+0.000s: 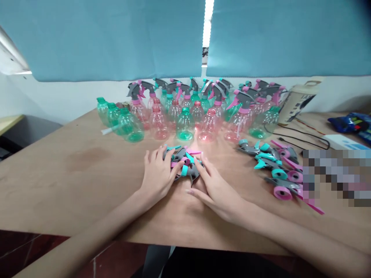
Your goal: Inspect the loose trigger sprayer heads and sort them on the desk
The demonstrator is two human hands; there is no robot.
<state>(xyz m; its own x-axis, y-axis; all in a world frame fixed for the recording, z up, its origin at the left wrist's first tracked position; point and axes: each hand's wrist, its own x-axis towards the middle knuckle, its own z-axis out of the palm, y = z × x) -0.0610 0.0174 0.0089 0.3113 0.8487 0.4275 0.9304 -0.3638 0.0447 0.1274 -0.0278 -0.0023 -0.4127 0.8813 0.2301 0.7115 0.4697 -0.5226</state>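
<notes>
Looks like a small workshop or assembly rm, prob. w/ light bench work; exact type of bldg can't be told. Signs: wood-look counter (49, 189) w/ rows of near-identical clear pink & green bottles (185, 125) at far side, some w/ spray heads on, plus loose spray heads (278, 164) in a pile at right. Cables (307, 139) nr far right. Behind: plain white wall (82, 94), blue curtains (116, 38) w/ bright gap. Dark red tiled floor (111, 260) below, nr side.
</notes>
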